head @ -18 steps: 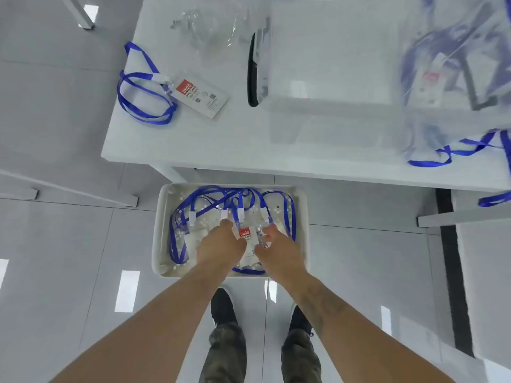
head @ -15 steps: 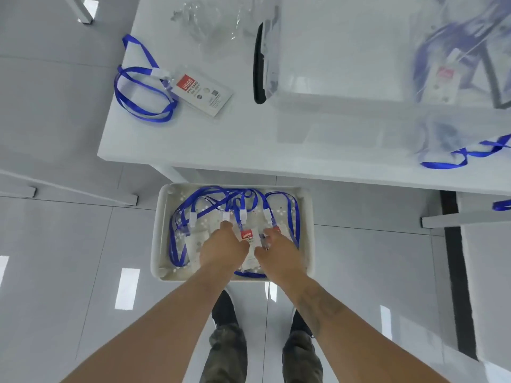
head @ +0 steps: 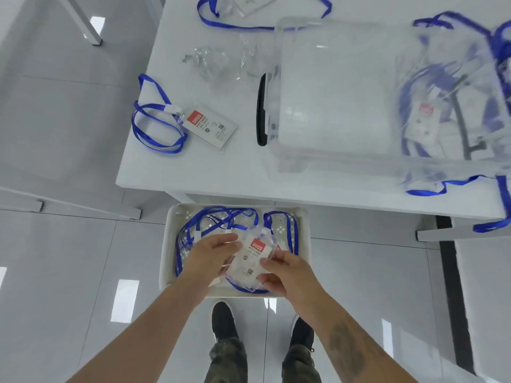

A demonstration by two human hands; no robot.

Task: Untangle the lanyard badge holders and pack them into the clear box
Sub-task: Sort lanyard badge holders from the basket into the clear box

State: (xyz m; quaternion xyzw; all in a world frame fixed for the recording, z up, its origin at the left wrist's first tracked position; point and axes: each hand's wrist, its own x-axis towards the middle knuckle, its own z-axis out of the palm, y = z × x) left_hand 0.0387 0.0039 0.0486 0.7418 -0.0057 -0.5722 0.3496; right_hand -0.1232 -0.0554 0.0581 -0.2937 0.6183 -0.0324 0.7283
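A white tray [head: 168, 244] on the floor holds a tangle of blue lanyards [head: 221, 217] with clear badge holders. My left hand [head: 210, 254] and my right hand [head: 284, 272] both grip one badge holder [head: 250, 258] with a red label, raised a little above the tray; its blue lanyard trails down into the tangle. On the white table [head: 193, 172] above stands the clear box [head: 345, 87] with a black handle, with lanyards and a badge seen through its right part. A separate badge holder with a coiled blue lanyard [head: 210, 127] lies on the table's left.
Crumpled clear plastic bags [head: 218, 59] lie at the table's back, beside another blue lanyard [head: 235, 23]. Blue lanyard ends [head: 442, 186] hang over the table's right front edge. My two shoes [head: 224, 324] stand just behind the tray on the glossy floor.
Both hands were pressed down among the badges in the tray; now they have lifted one badge holder clear of the pile. My view has tilted up, showing more of the table.
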